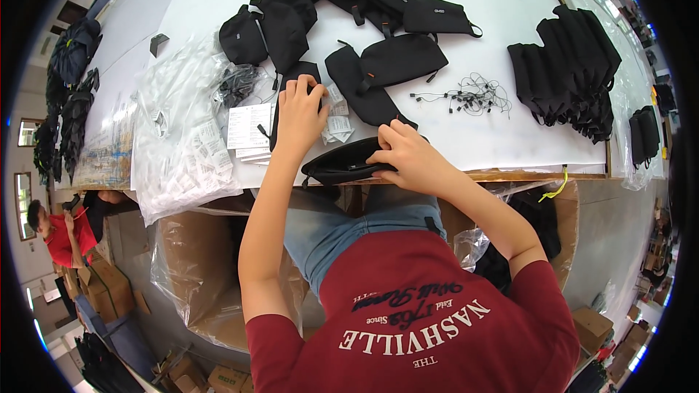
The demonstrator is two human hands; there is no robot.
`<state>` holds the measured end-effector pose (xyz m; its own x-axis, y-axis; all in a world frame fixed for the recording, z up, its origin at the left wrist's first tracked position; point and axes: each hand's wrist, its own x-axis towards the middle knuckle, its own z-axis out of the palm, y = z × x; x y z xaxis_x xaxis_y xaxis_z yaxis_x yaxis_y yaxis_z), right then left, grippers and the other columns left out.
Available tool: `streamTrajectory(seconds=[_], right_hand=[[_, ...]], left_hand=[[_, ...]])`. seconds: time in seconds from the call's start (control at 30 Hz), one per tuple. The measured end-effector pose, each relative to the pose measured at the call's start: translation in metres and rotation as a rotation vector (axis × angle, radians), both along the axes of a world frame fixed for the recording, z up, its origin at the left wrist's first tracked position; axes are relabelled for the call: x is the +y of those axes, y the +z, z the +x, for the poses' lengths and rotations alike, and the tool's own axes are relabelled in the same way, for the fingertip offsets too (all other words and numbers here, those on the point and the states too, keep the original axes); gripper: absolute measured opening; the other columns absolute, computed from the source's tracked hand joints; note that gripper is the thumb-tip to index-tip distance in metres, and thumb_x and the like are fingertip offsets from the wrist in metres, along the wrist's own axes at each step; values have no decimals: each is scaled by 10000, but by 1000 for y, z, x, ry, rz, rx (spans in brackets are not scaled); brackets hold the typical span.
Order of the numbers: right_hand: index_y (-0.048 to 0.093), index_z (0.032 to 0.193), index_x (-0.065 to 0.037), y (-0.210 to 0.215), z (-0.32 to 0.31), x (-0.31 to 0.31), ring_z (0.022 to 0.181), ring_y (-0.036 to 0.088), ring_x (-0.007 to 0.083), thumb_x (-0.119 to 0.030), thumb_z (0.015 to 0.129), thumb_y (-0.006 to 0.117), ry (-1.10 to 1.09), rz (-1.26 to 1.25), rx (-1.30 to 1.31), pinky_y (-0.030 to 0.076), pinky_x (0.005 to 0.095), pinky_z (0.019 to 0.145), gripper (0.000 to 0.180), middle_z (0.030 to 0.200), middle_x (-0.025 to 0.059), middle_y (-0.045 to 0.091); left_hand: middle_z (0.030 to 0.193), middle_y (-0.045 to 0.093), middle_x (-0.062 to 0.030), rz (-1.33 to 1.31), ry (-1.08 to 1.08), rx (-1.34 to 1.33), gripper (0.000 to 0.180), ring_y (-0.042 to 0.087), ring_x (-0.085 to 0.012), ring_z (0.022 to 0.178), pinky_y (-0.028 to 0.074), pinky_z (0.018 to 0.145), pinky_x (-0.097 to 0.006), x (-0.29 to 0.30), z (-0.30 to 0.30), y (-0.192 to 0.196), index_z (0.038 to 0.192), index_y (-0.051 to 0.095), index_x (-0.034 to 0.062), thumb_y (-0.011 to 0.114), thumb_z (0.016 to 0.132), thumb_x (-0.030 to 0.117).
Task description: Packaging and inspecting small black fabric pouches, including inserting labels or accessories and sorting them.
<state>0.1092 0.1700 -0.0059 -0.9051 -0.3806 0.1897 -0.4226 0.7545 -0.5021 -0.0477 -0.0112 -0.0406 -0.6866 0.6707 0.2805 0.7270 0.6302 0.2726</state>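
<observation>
At the near edge of the white table (510, 138), a black pouch (342, 165) is held open-side up, half over the rim. It is gripped by the right hand (409, 156), fingers curled and pinched on its upper lip near the zip. Just beyond it, the left hand (300, 113) is laid on a flat black piece (291, 76), fingers together and bent at the tips; what, if anything, is pinched there cannot be told. White paper cards (247, 127) and small white packets (338, 127) are seen beside that hand, touching the black piece. Left of them, a clear plastic bag of white packets (182, 145) is spread over the table edge. Farther back, more black pouches (349, 0) are heaped, a tangle of thin black cords (470, 94) is strewn to the right, and a stack of black pouches (571, 73) is stood near the far right. Below the table, cardboard boxes lined with plastic (196, 262) are seen.
</observation>
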Motion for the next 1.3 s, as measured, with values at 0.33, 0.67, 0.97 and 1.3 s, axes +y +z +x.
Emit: streamTrajectory(seconds=[0.33, 0.67, 0.97, 1.3], right_hand=[[689, 905, -82, -6, -2, -1, 804, 436, 222, -141, 677, 731, -39, 9, 50, 403, 323, 721, 239, 818, 53, 432], [571, 811, -50, -8, 1, -1, 821, 455, 238, -117, 702, 712, -80, -100, 89, 387, 335, 722, 191, 841, 64, 459], [644, 804, -72, -6, 1, 2, 739, 446, 217, -83, 671, 742, -153, -157, 131, 386, 323, 661, 165, 765, 46, 442], [685, 830, -73, 17, 0, -8, 675, 415, 193, -80, 665, 763, -321, -275, 170, 349, 306, 579, 183, 685, 32, 419]], left_hand=[[1135, 457, -67, -174, 39, 58, 366, 444, -259, 1082, 343, 887, -397, 1, -5, 5, 980, 628, 144, 767, 647, 205], [997, 520, -46, 189, 4, -67, 161, 485, -239, 991, 343, 846, -391, -4, -10, 6, 788, 606, 100, 733, 709, 158], [808, 634, -72, 499, -84, -434, 88, 588, -198, 792, 436, 755, -284, -11, 55, 58, 804, 617, 15, 694, 761, 20], [1338, 418, -106, 1210, 309, -330, 677, 451, -227, 1165, 313, 1026, -361, -24, 97, 12, 1330, 365, 40, 733, 798, 240]])
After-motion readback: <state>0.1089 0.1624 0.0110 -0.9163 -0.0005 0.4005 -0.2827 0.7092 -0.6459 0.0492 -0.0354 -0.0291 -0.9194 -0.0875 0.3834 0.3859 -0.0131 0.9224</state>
